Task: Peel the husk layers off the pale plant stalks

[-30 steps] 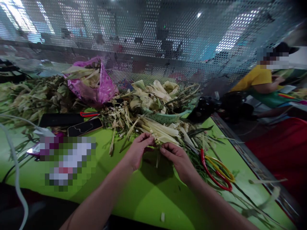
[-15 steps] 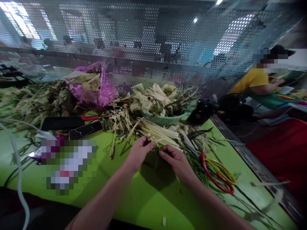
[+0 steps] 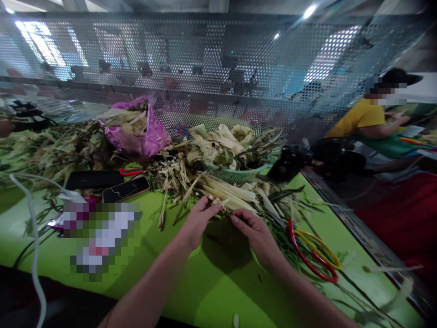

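Note:
My left hand (image 3: pixel 196 223) is closed, thumb against fingertips, on a small pale piece of dried plant (image 3: pixel 217 201). Close by on the right, my right hand (image 3: pixel 254 230) has its thumb and fingers pressed together; whatever lies between them is hidden. Both hands hover over the green table, just in front of a bundle of pale yellow stalks (image 3: pixel 232 191). Scissors (image 3: pixel 316 255) with one red and one yellow handle rest to the right of my right hand, their blades pointing into the plant heap.
Behind the stalks stands a green basket (image 3: pixel 235 173) full of dried husks. A pink plastic bag (image 3: pixel 150 136) of husks, a phone (image 3: pixel 126 189) and a red-handled tool (image 3: pixel 132 171) are to the left. A person in yellow (image 3: pixel 368 114) sits at far right.
The whole view has shifted slightly, so things appear a little lower. My hands keep nearly the same pose, with the pale piece in the left hand more visible.

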### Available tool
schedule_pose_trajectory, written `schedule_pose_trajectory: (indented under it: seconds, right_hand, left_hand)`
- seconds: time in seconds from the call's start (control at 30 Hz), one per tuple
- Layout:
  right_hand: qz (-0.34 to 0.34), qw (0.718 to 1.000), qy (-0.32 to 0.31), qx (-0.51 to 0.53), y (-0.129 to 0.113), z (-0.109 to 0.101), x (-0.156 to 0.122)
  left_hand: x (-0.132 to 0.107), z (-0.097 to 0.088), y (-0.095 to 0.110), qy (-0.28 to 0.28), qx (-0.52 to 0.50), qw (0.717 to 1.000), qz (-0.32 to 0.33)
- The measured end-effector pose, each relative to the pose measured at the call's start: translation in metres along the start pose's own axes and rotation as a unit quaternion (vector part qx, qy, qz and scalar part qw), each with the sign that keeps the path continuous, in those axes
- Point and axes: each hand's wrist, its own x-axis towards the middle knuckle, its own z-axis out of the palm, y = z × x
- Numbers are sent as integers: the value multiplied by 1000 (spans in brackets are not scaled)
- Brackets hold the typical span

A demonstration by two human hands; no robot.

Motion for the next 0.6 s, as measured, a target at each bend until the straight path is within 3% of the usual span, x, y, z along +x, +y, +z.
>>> schedule_pose_trajectory:
  seconds: [0.43,0.6]
  right_hand:
    - [2,1000,8,-14,3,-1,2]
    - [-6,999,-22,-48,5,-3,3]
  left_hand:
    - [2,0,-3,-19,6,1000,19]
    - [5,-1,-6,-26,39,997,53]
